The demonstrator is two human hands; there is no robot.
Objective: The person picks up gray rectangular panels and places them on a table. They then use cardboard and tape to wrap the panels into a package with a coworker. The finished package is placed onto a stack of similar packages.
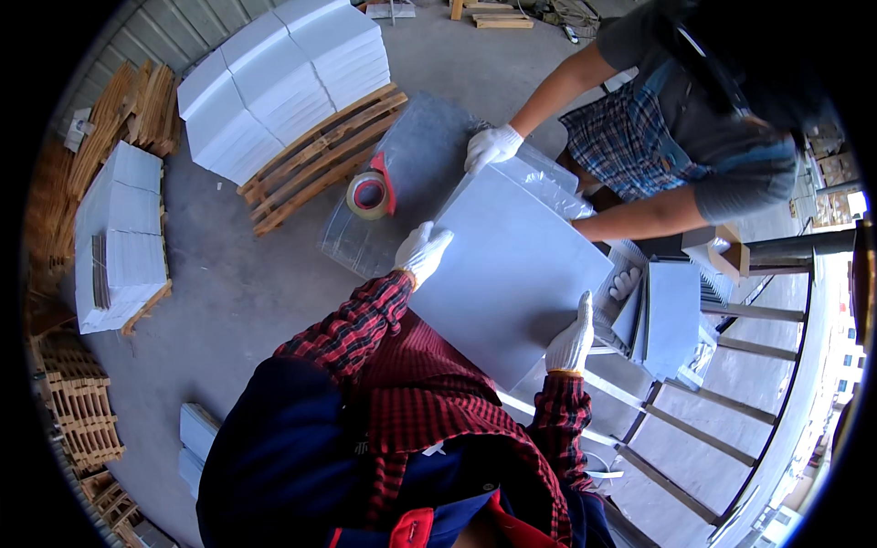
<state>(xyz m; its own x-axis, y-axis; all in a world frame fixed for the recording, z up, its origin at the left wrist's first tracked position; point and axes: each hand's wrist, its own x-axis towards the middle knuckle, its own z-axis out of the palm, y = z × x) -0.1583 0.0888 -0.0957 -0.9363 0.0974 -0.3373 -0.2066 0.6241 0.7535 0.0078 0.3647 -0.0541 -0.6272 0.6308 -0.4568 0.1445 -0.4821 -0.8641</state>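
1. Grey rectangular panel (516,265) lies tilted across the middle of the view, in front of the wearer's chest and between two people.
2. The left hand (424,251), in a white knitted glove, is partly curled at the panel's left edge and has hold of it there.
3. The right hand (572,342), gloved alike, is at the panel's right edge with one digit extended; whether its other fingers close around the edge, I cannot tell.
4. Across the panel, a co-worker's gloved hand (493,148) rests at the far-left corner; the co-worker's other forearm (639,216) reaches to the far edge, its grip hidden.
5. Left of the panel, a red tape dispenser (370,194) with a wide roll sits on a surface covered in clear plastic (425,146).
6. More grey panels (671,315) stand to the right, near an open cardboard box (715,253) and above a metal frame with crossbars (699,438).
7. Beyond the dispenser, a strapped stack of white sheets (283,82) is beside a slatted wooden pallet (329,153); another white stack (128,233) stands farther left, near wooden planks (151,108).
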